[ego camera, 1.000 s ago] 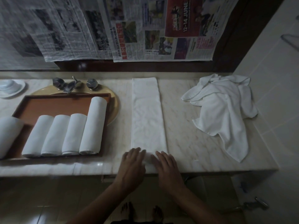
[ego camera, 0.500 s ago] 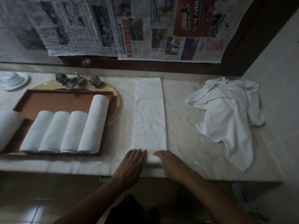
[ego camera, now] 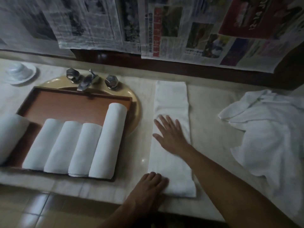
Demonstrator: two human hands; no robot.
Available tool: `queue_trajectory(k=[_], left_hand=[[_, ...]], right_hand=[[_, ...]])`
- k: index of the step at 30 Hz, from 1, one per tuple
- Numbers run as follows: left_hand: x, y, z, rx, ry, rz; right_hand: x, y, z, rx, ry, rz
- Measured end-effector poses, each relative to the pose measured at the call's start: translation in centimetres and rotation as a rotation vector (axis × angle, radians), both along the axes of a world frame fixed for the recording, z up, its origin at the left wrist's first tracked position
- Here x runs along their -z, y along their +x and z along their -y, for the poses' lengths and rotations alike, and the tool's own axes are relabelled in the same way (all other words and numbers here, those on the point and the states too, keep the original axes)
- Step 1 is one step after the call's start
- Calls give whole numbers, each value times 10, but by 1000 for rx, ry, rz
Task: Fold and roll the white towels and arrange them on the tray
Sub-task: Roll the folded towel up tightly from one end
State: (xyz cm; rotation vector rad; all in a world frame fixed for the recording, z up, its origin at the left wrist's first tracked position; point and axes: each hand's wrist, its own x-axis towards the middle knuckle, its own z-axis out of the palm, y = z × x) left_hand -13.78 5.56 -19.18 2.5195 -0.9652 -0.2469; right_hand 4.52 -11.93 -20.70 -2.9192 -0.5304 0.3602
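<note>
Right hand had slid up the towel, fingers spread flat; left hand, fingers together, pinned the near end. Smoothing firmly first should give a tighter roll.

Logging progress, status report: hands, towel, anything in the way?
Left grip presses towel near end. Right grip flat on its middle. Towel folded, not yet rolled. Loose pile apart, right.

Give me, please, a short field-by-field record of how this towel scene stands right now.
Tray: holds four rolled towels side by side; a fifth roll at its left edge
Folded towel: long strip flat on the counter, not yet rolled
Right hand: flat on the strip's middle
Left hand: rests on its near end
Loose towel: crumpled heap at right
</note>
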Motion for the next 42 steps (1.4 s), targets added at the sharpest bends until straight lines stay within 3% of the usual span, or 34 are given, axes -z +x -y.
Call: queue_trajectory(k=[8,14,18,21,23,28,36,42], left_hand=[[-3,32,-8,64,-24,-17],[-4,41,-11,44,-16,-58],[-6,45,-12,25,-21,-89],[-6,44,-13,13,2,-102],[-8,42,-13,9,21,-118],[-11,35,-15,-37,32,-150],[-9,6,-23,-5,59,-85],[-10,-36,-42,-135,-69,-130]], right_hand=[[0,128,-15,87,8,3],[-12,165,-23,121,54,-116],[-22,103,-12,190,312,-65],[-33,8,14,200,532,-32],[-40,-60,30,200,575,-23],[-30,-183,60,100,470,-101],[0,-228,85,-91,334,242],[-14,-252,92,-14,410,50]])
